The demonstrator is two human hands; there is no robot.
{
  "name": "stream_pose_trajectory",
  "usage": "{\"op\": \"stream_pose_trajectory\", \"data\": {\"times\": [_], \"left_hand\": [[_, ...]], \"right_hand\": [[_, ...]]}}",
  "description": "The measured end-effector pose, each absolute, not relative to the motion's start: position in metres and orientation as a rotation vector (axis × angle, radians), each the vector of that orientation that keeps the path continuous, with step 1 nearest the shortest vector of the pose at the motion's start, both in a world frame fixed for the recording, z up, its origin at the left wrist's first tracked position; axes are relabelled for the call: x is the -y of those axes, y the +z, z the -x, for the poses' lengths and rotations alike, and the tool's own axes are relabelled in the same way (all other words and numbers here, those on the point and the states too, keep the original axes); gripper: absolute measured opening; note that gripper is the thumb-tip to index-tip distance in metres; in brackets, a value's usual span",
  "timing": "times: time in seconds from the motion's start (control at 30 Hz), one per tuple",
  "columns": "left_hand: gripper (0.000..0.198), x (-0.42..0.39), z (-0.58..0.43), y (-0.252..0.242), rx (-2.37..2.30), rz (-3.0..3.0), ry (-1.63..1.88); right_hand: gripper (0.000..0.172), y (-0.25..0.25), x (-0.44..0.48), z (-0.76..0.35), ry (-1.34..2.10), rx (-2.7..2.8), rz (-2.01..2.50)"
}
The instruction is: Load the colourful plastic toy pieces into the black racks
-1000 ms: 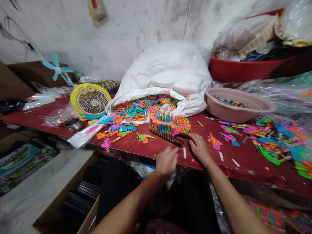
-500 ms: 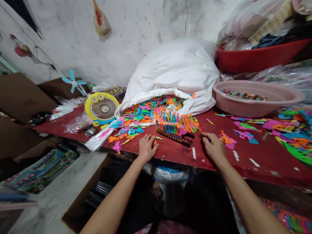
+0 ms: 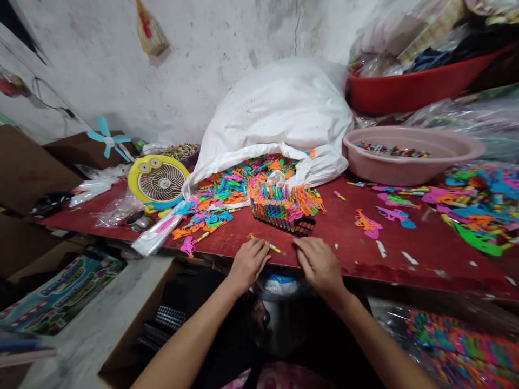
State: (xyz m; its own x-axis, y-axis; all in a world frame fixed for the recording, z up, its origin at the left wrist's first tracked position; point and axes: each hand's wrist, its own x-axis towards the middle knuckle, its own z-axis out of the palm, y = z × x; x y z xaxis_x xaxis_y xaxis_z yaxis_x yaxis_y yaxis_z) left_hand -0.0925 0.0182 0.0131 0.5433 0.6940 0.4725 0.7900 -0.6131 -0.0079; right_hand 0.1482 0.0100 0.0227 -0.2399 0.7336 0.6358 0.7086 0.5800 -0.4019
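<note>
At the left, a yellow fan stands upright on the red counter, and behind it I see a grey, stained wall. Next, at the front edge, I have the left hand; its fingers are bent and close together over a small tube. If they grip it, I cannot tell. The tube lies flat, its long axis slanting, the right end nearer to me. Just beyond is the black rack, its long axis running mostly left to right, the right end slightly nearer. Upright toys fill it except at this end. Behind the rack leans a white sack. The right hand rests near the bare end, its fingers narrow; whether they hold something, I cannot tell. Farther right stands a pink basin.
</note>
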Motion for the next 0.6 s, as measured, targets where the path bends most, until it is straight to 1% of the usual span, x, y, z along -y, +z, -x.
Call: {"op": "stream_pose_trajectory", "data": {"times": [0.1,0.2,0.37,0.53,0.6], "left_hand": [[0.025,-0.012,0.086,0.02,1.168,2.608,-0.671],[0.022,-0.008,0.077,0.031,1.157,2.599,-0.664],[0.029,0.0,0.063,0.044,1.159,2.54,-0.577],[0.035,0.007,0.045,0.05,1.25,2.554,-0.568],[0.038,0.01,0.037,0.054,1.302,2.601,-0.536]], "right_hand": [[0.034,0.015,-0.003,-0.126,0.043,2.107,1.171],[0.03,0.013,-0.001,-0.116,0.022,2.155,1.164],[0.025,0.015,0.003,-0.12,-0.082,2.168,1.126],[0.019,0.02,0.011,-0.127,-0.23,2.147,1.118],[0.02,0.023,0.016,-0.131,-0.288,2.145,1.152]]}}
